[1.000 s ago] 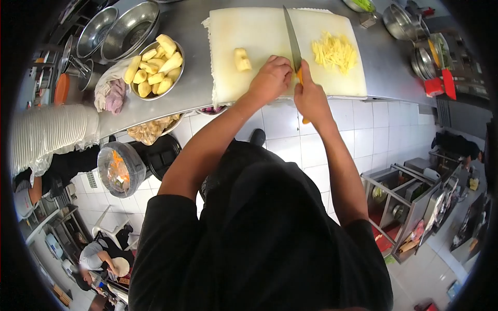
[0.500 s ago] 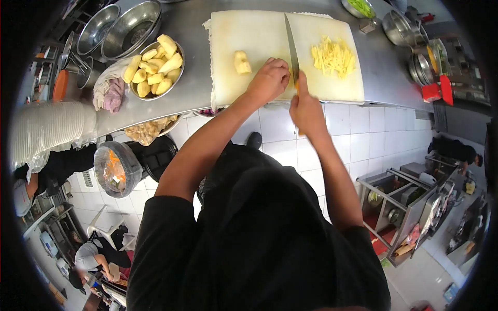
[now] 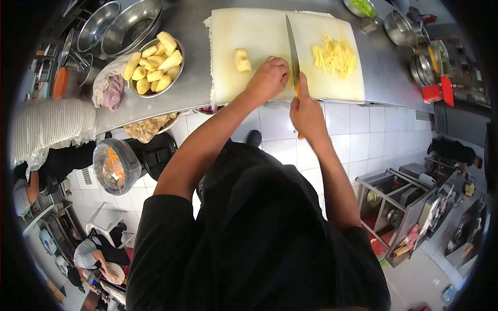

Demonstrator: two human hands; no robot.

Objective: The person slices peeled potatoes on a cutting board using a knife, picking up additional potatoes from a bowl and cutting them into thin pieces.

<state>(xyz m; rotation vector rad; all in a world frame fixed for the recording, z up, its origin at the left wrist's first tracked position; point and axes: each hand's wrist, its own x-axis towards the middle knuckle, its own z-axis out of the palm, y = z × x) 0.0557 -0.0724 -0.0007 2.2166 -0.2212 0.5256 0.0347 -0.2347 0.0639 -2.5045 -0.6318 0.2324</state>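
My right hand (image 3: 307,111) is wrapped round the yellow handle of a long knife (image 3: 292,46), whose blade points away from me over a white cutting board (image 3: 259,31). Just left of the blade, my left hand (image 3: 270,78) rests on the board with its fingers curled down; anything beneath them is hidden. A peeled pale yellow piece (image 3: 241,60) lies left of that hand. Thin yellow strips (image 3: 334,57) form a pile right of the knife. At the left, a metal bowl (image 3: 181,49) holds several peeled yellow pieces.
Metal bowls (image 3: 132,28) and a cloth (image 3: 110,88) are at the left of the steel counter (image 3: 194,26). Stacked white containers (image 3: 52,129) stand further left. A lined bin (image 3: 116,168) is below the counter. A person (image 3: 98,254) is at lower left, another (image 3: 454,153) at right.
The knife and both hands have barely moved. At lower left, the person's arm has shifted, and a round pale object now shows by their hand.
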